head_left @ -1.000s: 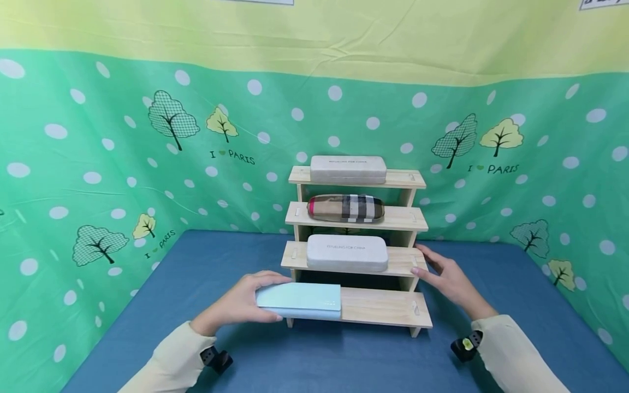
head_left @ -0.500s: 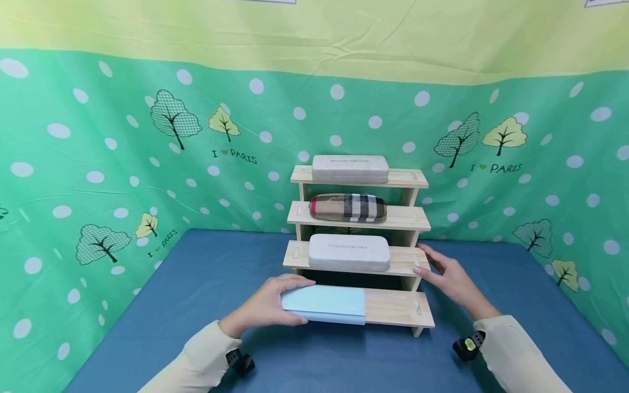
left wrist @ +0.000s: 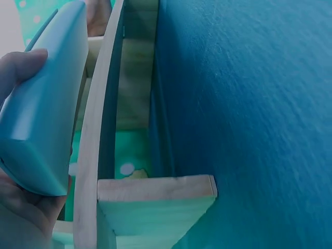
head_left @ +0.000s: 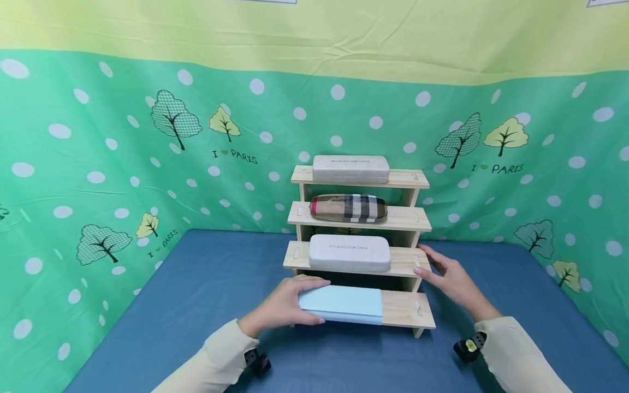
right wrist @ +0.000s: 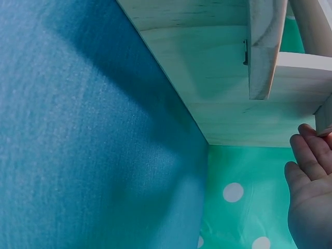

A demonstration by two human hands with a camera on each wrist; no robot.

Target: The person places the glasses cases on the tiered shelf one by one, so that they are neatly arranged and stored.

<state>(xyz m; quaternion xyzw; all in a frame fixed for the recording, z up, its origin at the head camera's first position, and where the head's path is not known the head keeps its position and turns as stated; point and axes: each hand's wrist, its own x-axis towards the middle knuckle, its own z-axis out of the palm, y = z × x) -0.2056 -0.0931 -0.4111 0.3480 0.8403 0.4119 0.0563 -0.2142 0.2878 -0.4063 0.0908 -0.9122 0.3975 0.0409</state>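
Observation:
My left hand (head_left: 287,303) grips the left end of a light blue glasses case (head_left: 344,303), thumb in front and fingers behind. The case lies along the lowest shelf of a wooden stepped display stand (head_left: 405,308); the left wrist view shows the same case (left wrist: 49,98) close against the shelf's edge. My right hand (head_left: 454,281) holds the right end of the stand's second shelf from the bottom, thumb at its front corner. A white glasses case (head_left: 350,254) sits on that shelf, a plaid case (head_left: 348,208) one step higher, and another pale case (head_left: 351,169) on top.
The stand is on a blue-covered table (head_left: 196,284). Behind it hangs a green and yellow cloth (head_left: 275,109) with dots and trees. Black wrist cameras sit below both hands, the left camera (head_left: 257,361) and the right camera (head_left: 469,348).
My left hand has slid the light blue case to the right along the lowest shelf, from beyond its left end toward the middle. My right hand has stayed at the stand.

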